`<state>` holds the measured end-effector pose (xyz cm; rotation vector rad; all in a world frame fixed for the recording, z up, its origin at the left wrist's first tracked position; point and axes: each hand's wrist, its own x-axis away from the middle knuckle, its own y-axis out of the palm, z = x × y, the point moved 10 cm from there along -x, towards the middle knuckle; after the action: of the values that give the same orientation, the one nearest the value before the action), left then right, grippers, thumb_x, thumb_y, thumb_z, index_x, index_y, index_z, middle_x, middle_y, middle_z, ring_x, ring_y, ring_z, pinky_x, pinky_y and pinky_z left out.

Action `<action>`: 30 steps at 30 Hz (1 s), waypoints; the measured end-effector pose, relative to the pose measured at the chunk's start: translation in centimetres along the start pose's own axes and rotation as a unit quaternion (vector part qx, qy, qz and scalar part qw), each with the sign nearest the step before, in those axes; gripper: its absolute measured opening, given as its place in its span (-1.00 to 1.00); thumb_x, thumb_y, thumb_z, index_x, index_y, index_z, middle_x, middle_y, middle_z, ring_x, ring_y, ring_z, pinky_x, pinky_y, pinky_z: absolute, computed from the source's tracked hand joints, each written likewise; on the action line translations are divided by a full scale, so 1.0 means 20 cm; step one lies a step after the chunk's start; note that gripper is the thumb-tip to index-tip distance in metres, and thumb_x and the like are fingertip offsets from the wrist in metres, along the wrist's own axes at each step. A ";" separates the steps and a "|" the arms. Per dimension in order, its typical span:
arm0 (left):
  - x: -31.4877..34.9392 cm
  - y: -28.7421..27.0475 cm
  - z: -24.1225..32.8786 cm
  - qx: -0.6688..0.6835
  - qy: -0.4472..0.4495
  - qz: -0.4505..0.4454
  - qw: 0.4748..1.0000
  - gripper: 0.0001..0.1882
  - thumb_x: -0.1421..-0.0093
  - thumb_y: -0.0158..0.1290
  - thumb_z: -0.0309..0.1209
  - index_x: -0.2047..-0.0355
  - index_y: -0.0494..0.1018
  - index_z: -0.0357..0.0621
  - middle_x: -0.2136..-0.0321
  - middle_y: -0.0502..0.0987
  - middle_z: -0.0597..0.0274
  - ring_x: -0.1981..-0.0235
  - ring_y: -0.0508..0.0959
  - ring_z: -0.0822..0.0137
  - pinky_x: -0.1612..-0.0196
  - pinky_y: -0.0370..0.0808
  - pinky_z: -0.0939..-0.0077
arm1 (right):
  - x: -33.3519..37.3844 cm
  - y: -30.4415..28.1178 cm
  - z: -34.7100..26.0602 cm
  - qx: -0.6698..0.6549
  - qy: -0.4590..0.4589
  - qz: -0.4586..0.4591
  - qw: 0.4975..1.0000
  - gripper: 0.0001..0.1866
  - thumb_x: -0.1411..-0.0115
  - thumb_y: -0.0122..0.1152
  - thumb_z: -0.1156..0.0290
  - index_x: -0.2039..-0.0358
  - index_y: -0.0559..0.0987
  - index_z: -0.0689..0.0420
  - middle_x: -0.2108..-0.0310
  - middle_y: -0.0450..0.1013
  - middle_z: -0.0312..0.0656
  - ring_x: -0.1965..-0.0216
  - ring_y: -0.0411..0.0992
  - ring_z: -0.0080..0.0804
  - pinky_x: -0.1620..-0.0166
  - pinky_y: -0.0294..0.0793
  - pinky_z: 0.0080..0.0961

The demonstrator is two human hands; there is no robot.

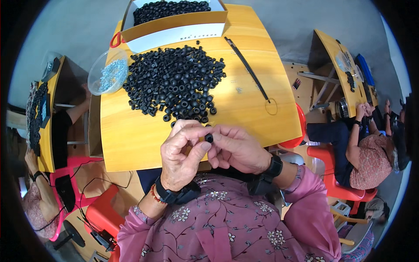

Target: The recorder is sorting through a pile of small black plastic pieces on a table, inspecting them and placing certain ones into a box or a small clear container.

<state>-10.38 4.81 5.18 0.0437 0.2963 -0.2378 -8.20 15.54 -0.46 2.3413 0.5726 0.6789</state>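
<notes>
Close together at the near edge of the wooden table, my left hand [183, 150] and my right hand [240, 148] pinch one small round black part [209, 138] between thumbs and fingertips. Its hollow or dark end faces up; whether a smaller piece sits in it cannot be made out. Just beyond my fingers spreads a large pile of similar black caps [174, 81], some showing ring-like openings. To the pile's left stands a clear round tub [93, 78] with many tiny pale-blue clear pieces [114, 74] inside.
An open cardboard box [174, 37] full of black parts stands at the table's far side, red scissor handles [115, 40] beside it. Thin black rods [248, 67] and a thin loop [271, 107] lie on the right. Other people work at tables on both sides; red stools stand nearby.
</notes>
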 end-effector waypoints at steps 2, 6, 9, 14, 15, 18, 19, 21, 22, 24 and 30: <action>0.02 0.01 0.03 -0.037 0.012 -0.012 0.999 -0.76 -0.12 0.13 -0.67 0.17 0.53 -0.29 0.19 0.49 0.14 0.39 0.43 0.51 0.28 0.41 0.63 | 0.01 0.01 0.01 0.012 0.011 0.001 1.000 -0.77 -0.42 0.01 0.22 0.25 0.47 0.11 0.45 0.50 -0.31 0.51 0.49 -0.61 0.54 0.35 -0.77; 0.06 0.01 -0.04 0.022 -0.026 0.012 0.999 -0.86 -0.24 0.04 -0.62 0.19 0.45 -0.32 0.24 0.48 0.15 0.38 0.48 0.51 0.26 0.45 0.62 | 0.04 -0.02 -0.05 0.192 0.006 0.012 0.981 -0.77 -0.40 0.02 0.26 0.28 0.52 0.15 0.45 0.51 -0.31 0.52 0.47 -0.62 0.50 0.40 -0.73; 0.10 0.01 -0.17 0.096 -0.100 0.016 0.990 -0.86 -0.26 -0.01 -0.65 0.18 0.42 -0.30 0.31 0.52 0.16 0.40 0.54 0.48 0.29 0.53 0.59 | 0.06 -0.12 -0.27 0.388 -0.050 0.091 0.916 -0.81 -0.33 0.10 0.34 0.31 0.56 0.20 0.46 0.53 -0.28 0.52 0.46 -0.58 0.44 0.45 -0.65; 0.11 0.08 -0.19 0.146 -0.160 0.012 0.976 -0.86 -0.27 -0.02 -0.64 0.17 0.42 -0.29 0.35 0.54 0.20 0.42 0.55 0.51 0.36 0.53 0.63 | -0.02 -0.33 -0.80 0.617 -0.242 0.242 0.709 -0.85 -0.15 0.20 0.47 0.34 0.56 0.32 0.50 0.52 -0.02 0.44 0.52 -0.26 0.32 0.49 -0.38; 0.10 0.08 -0.19 0.133 -0.152 0.004 0.979 -0.87 -0.28 -0.01 -0.62 0.17 0.42 -0.29 0.36 0.54 0.21 0.42 0.55 0.52 0.36 0.53 0.63 | -0.04 -0.35 -0.86 0.639 -0.259 0.261 0.675 -0.84 -0.13 0.20 0.48 0.35 0.56 0.33 0.50 0.51 0.02 0.43 0.52 -0.20 0.30 0.49 -0.33; 0.10 0.06 -0.22 0.104 -0.138 -0.012 0.985 -0.88 -0.31 0.02 -0.55 0.16 0.43 -0.29 0.37 0.54 0.24 0.43 0.54 0.53 0.38 0.51 0.65 | -0.19 -0.40 -0.85 0.679 -0.205 0.219 0.670 -0.85 -0.15 0.22 0.47 0.35 0.56 0.33 0.55 0.48 -0.21 0.51 0.43 -0.53 0.41 0.42 -0.52; 0.10 0.05 -0.24 0.102 -0.142 -0.007 0.985 -0.87 -0.32 0.04 -0.52 0.15 0.43 -0.28 0.38 0.53 0.24 0.44 0.54 0.53 0.38 0.51 0.66 | -0.22 -0.40 -0.83 0.687 -0.199 0.214 0.666 -0.85 -0.15 0.22 0.47 0.36 0.56 0.32 0.55 0.48 -0.20 0.51 0.43 -0.52 0.41 0.42 -0.52; 0.11 0.03 -0.25 0.101 -0.145 -0.004 0.984 -0.84 -0.33 0.06 -0.46 0.13 0.44 -0.28 0.38 0.53 0.26 0.44 0.54 0.53 0.38 0.50 0.67 | -0.27 -0.40 -0.81 0.702 -0.186 0.204 0.657 -0.84 -0.14 0.22 0.45 0.39 0.56 0.32 0.54 0.48 -0.20 0.51 0.43 -0.50 0.41 0.43 -0.50; 0.11 0.03 -0.26 0.105 -0.143 -0.006 0.984 -0.81 -0.33 0.07 -0.44 0.12 0.44 -0.28 0.38 0.53 0.26 0.44 0.53 0.53 0.38 0.50 0.67 | -0.28 -0.39 -0.80 0.714 -0.180 0.198 0.647 -0.84 -0.14 0.22 0.45 0.39 0.56 0.31 0.54 0.48 -0.20 0.51 0.43 -0.50 0.42 0.43 -0.50; 0.10 0.04 -0.27 0.113 -0.139 -0.010 0.984 -0.79 -0.33 0.09 -0.41 0.11 0.44 -0.28 0.38 0.53 0.26 0.45 0.53 0.53 0.38 0.50 0.67 | -0.29 -0.38 -0.80 0.737 -0.170 0.188 0.626 -0.85 -0.14 0.22 0.46 0.39 0.55 0.30 0.54 0.48 -0.20 0.50 0.44 -0.49 0.42 0.42 -0.50; 0.10 0.02 -0.27 0.167 -0.160 0.013 0.973 -0.74 -0.31 0.11 -0.41 0.07 0.41 -0.29 0.37 0.55 0.24 0.44 0.54 0.52 0.37 0.51 0.65 | -0.10 -0.26 -0.84 0.506 -0.187 0.229 0.811 -0.89 -0.21 0.18 0.48 0.39 0.54 0.26 0.45 0.51 -0.17 0.46 0.49 -0.43 0.36 0.46 -0.47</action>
<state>-9.97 5.25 -0.51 0.3395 -0.0674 -0.2624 -20.96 25.56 6.66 3.5679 0.1615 0.0186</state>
